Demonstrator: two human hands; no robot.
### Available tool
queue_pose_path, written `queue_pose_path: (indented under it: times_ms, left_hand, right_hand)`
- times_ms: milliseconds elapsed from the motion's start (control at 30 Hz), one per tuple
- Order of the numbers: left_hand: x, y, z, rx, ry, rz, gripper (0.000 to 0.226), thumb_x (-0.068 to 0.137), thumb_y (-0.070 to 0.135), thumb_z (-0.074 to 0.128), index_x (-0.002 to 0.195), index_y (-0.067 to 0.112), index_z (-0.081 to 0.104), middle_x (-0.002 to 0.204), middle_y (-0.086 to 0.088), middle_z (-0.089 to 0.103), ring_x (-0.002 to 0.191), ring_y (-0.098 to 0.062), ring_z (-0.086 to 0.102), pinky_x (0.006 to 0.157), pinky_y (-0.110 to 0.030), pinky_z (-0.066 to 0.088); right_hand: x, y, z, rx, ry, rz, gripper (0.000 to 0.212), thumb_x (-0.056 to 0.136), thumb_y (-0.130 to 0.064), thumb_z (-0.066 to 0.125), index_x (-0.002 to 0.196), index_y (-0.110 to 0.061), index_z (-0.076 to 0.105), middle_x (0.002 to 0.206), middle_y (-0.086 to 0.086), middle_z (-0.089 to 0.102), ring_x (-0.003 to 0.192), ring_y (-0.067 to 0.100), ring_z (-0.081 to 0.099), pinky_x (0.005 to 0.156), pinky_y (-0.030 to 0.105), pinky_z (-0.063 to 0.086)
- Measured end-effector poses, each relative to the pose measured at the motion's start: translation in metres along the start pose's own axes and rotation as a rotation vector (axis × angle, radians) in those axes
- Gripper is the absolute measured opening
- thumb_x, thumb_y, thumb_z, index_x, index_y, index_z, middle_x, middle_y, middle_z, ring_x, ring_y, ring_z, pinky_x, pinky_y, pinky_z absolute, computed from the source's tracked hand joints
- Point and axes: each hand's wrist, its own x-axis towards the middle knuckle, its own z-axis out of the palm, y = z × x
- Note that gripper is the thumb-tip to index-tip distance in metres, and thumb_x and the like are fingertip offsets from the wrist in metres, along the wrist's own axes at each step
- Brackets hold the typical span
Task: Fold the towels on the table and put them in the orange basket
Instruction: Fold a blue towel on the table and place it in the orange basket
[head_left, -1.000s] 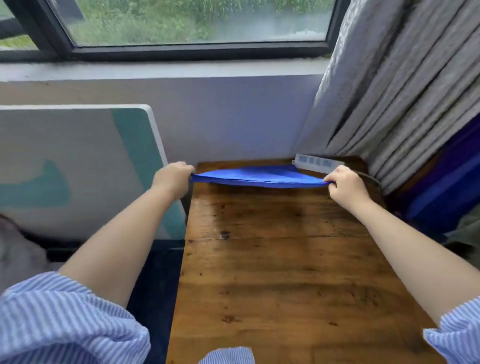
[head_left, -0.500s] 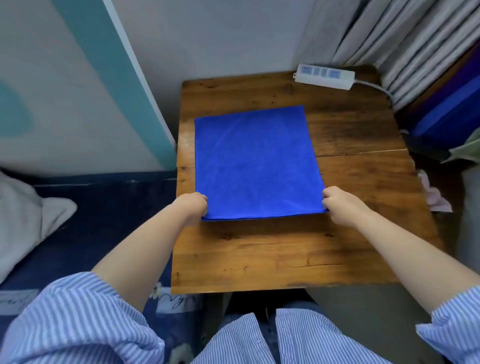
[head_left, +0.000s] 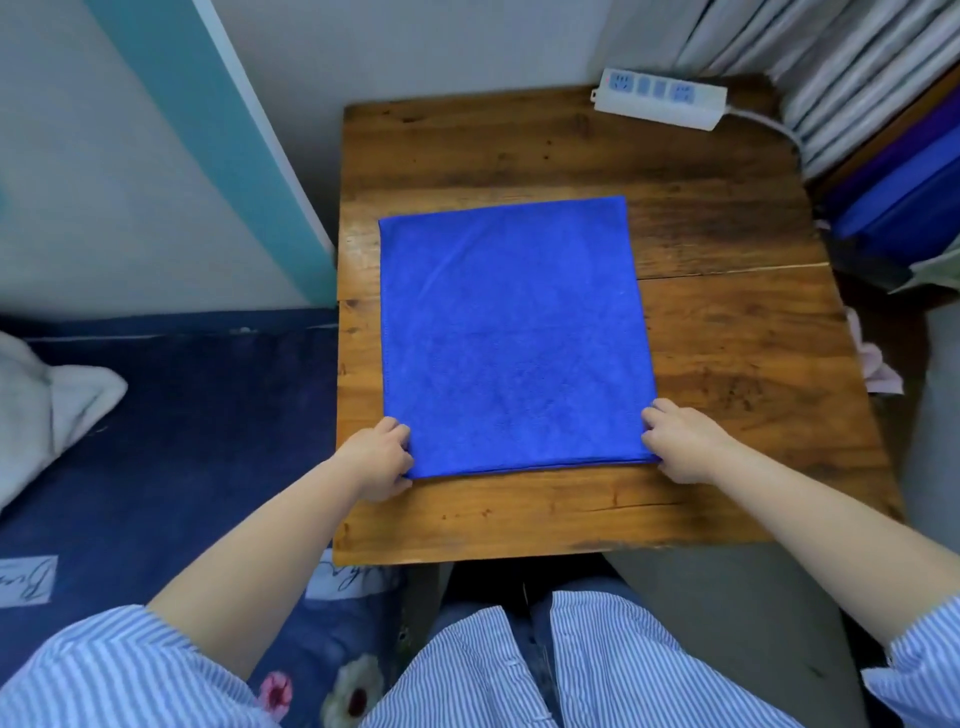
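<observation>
Head view. A blue towel lies flat on a wooden table, spread as a single rectangle with its long sides running away from the person; two layered edges show along its near border, so it appears doubled over. All positions below are given relative to this towel.

Left hand — at the towel's near left corner. The fingers are curled in against the cloth and the thumb lies at the near edge; the corner appears pinched between them, though the contact itself is partly hidden by the knuckles.

Right hand — at the towel's near right corner. The fingers are bent with their tips on the top of the cloth and the thumb lies below the edge, gripping that corner.

Beyond the towel's far right corner, at the back of the table, lies a white power strip, its cable running off to the right towards grey curtains. To the towel's left, off the table, a white and teal panel leans upright above a dark blue bedcover. To its right, past the table edge, sit stacked blue items and a pale pink cloth. The orange basket is outside the view.
</observation>
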Motion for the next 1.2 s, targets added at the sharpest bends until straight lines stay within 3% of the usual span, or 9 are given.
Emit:
queue_pose_path:
  times_ms: [67, 167, 300, 400, 467, 533, 600, 833, 1200]
  left_hand:
    - [0.004, -0.001, -0.006, -0.024, -0.013, -0.032, 0.041, 0.097, 0.039, 0.033, 0.111, 0.01, 0.059, 0.119, -0.007, 0.049, 0.114, -0.023, 0.041, 0.082, -0.03, 0.041]
    - [0.017, 0.0, -0.023, -0.105, 0.123, -0.107, 0.036, 0.099, 0.033, 0.031, 0.107, 0.008, 0.057, 0.111, -0.009, 0.054, 0.103, -0.024, 0.049, 0.075, -0.032, 0.042]
    - [0.045, 0.001, -0.05, -0.309, 0.379, -0.219, 0.028, 0.097, 0.025, 0.036, 0.106, 0.005, 0.052, 0.112, -0.009, 0.051, 0.106, -0.025, 0.046, 0.071, -0.033, 0.041]
    - [0.074, -0.002, -0.073, -0.438, 0.494, -0.285, 0.027, 0.096, 0.02, 0.037, 0.111, 0.001, 0.049, 0.121, -0.011, 0.047, 0.114, -0.027, 0.042, 0.074, -0.034, 0.039]
    - [0.094, -0.005, -0.086, -0.484, 0.554, -0.312, 0.03, 0.096, 0.017, 0.036, 0.118, 0.0, 0.046, 0.132, -0.014, 0.041, 0.122, -0.027, 0.038, 0.081, -0.034, 0.039]
    - [0.119, -0.009, -0.097, -0.518, 0.598, -0.321, 0.038, 0.097, 0.014, 0.034, 0.133, 0.002, 0.039, 0.147, -0.013, 0.029, 0.137, -0.026, 0.025, 0.101, -0.034, 0.032]
    - [0.142, -0.015, -0.108, -0.52, 0.634, -0.335, 0.044, 0.097, 0.011, 0.031, 0.141, 0.003, 0.03, 0.153, -0.011, 0.02, 0.143, -0.025, 0.014, 0.112, -0.033, 0.02]
    - [0.194, -0.042, -0.122, -0.5, 0.668, -0.44, 0.05, 0.098, 0.023, 0.032, 0.145, 0.009, 0.023, 0.156, -0.007, 0.015, 0.145, -0.024, 0.008, 0.115, -0.04, 0.009]
    - [0.194, -0.102, -0.107, -0.519, 0.701, -0.529, 0.049, 0.096, 0.037, 0.038, 0.143, 0.028, 0.03, 0.156, -0.001, 0.015, 0.145, -0.025, 0.005, 0.115, -0.045, 0.002]
  right_hand:
    - [0.006, 0.002, -0.008, -0.017, -0.029, -0.008, 0.036, 0.09, -0.038, 0.048, 0.111, -0.01, 0.059, 0.115, 0.005, 0.053, 0.114, 0.023, 0.043, 0.084, 0.032, 0.042]
    - [0.019, 0.006, -0.025, 0.004, 0.046, 0.009, 0.039, 0.095, -0.039, 0.037, 0.106, -0.009, 0.059, 0.11, 0.007, 0.059, 0.109, 0.023, 0.051, 0.083, 0.033, 0.042]
    - [0.049, 0.003, -0.048, 0.166, 0.376, -0.011, 0.026, 0.093, -0.02, 0.044, 0.097, 0.0, 0.06, 0.103, 0.014, 0.059, 0.102, 0.029, 0.053, 0.08, 0.035, 0.044]
    - [0.08, 0.0, -0.069, 0.335, 0.606, -0.051, 0.004, 0.07, 0.008, 0.064, 0.07, 0.01, 0.061, 0.078, 0.026, 0.062, 0.075, 0.041, 0.062, 0.061, 0.043, 0.052]
    - [0.103, -0.002, -0.079, 0.394, 0.637, -0.012, 0.011, 0.074, 0.009, 0.058, 0.083, 0.011, 0.063, 0.095, 0.03, 0.063, 0.095, 0.047, 0.06, 0.078, 0.05, 0.05]
    - [0.132, 0.001, -0.088, 0.421, 0.622, 0.037, 0.029, 0.088, -0.002, 0.046, 0.114, 0.006, 0.057, 0.13, 0.026, 0.05, 0.128, 0.042, 0.039, 0.106, 0.05, 0.03]
    - [0.16, 0.006, -0.098, 0.44, 0.61, 0.057, 0.041, 0.095, -0.015, 0.036, 0.134, -0.003, 0.042, 0.148, 0.016, 0.03, 0.141, 0.031, 0.019, 0.115, 0.044, 0.01]
    - [0.226, 0.028, -0.118, 0.431, 0.589, 0.127, 0.052, 0.096, -0.033, 0.033, 0.145, -0.018, 0.022, 0.157, 0.004, 0.01, 0.145, 0.024, 0.004, 0.116, 0.043, -0.002]
    - [0.227, 0.09, -0.107, 0.397, 0.591, 0.15, 0.055, 0.093, -0.045, 0.037, 0.143, -0.026, 0.026, 0.156, 0.001, 0.016, 0.144, 0.025, 0.009, 0.114, 0.043, -0.001]
